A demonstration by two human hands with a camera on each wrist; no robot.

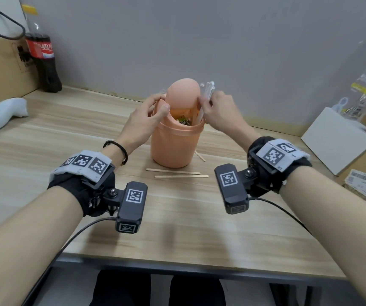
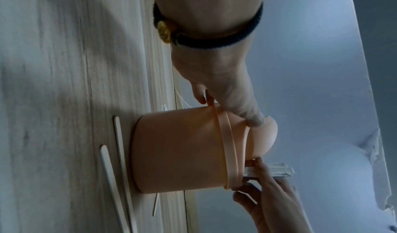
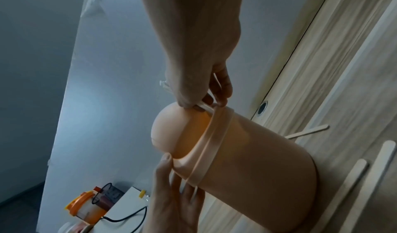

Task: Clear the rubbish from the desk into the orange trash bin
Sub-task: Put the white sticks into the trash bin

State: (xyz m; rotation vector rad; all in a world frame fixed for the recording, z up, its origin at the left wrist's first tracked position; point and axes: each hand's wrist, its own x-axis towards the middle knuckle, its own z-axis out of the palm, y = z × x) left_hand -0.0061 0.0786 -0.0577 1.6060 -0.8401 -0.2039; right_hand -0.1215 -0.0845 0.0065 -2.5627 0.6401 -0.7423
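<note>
At mid-desk, the left hand (image 1: 146,115) pinches the orange trash bin's (image 1: 175,142) swing lid (image 1: 183,90) open while the right hand's (image 1: 219,111) fingers feed in a clear wrapper (image 1: 207,91). Three wooden sticks (image 1: 173,172) lie beside the bin's near side, probably next.

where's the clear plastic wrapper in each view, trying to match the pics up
Head: the clear plastic wrapper is at upper centre, in the right hand, at the right of the orange bin's lid.
Left wrist: lower right, past the bin's rim.
Right wrist: only a sliver at upper centre, behind the hand.
Shared landmark: the bin's rim band.
</note>
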